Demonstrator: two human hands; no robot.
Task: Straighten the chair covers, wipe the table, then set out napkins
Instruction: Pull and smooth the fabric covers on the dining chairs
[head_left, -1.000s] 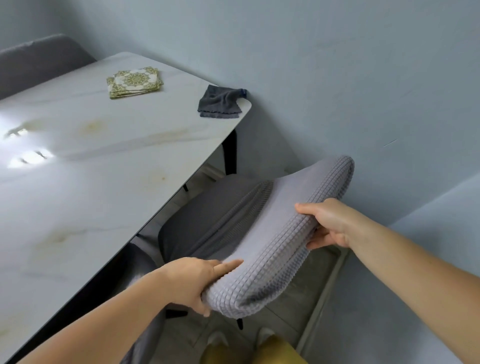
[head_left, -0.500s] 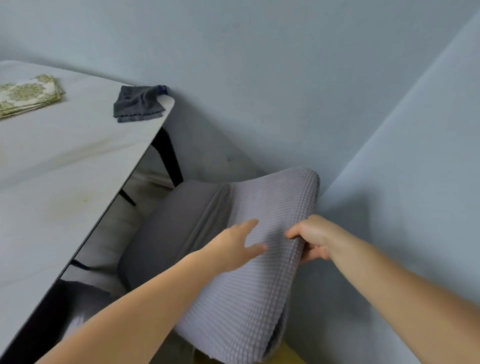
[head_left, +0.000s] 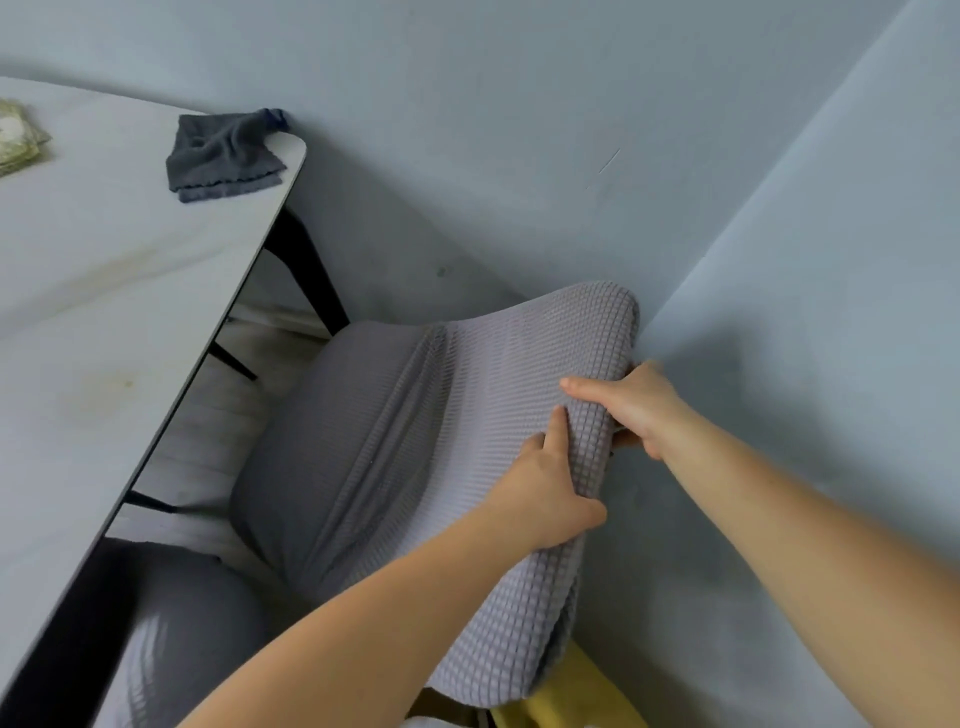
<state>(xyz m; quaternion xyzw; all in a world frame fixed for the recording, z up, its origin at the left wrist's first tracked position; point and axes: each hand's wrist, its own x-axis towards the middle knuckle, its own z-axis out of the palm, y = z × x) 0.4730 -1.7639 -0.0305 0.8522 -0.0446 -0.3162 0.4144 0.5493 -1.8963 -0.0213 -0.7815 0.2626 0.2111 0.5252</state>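
Observation:
A grey waffle-textured chair cover stretches over a chair tucked beside the white marble table. My left hand grips the cover at the top of the chair back, thumb on the front face. My right hand grips the same top edge just beyond it, fingers curled behind the back. Folds run down the cover where the back meets the seat. A dark grey cloth lies at the table's far corner. Patterned napkins show at the left edge of the frame.
A blue-grey wall runs close behind the chair and along the right side. A second grey-covered chair sits at bottom left under the table edge. The table's black leg stands near the wall. Yellow fabric shows below the chair back.
My left hand moved from flat on the front of the chair back up to its top edge and now grips the cover next to my right hand. The view has moved closer.

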